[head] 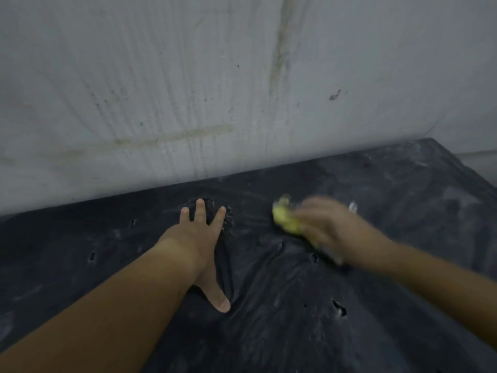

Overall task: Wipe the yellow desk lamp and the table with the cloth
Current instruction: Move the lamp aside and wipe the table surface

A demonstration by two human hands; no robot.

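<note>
We see a desk (295,305) covered in a dark, wrinkled sheet, dusted with pale streaks and pierced by several small holes. It butts against a rough, whitish wall (188,76) marked with faint scratches and yellowish stains.

Our left hand (199,238) lies flat on the sheet, palm down, fingers spread and pointing toward the wall, thumb stretched back toward us; its grip is apart and holds nothing. The forearm runs in from the lower left.

Our right hand (325,224) is blurred, reaching in from the right edge and curled over a yellow-green cloth (286,219), a soft bunched wad that pokes out past the fingers on the side toward the left hand. The grip is clamped on the cloth, which presses on the desk, right of the left hand and near the wall.
</note>
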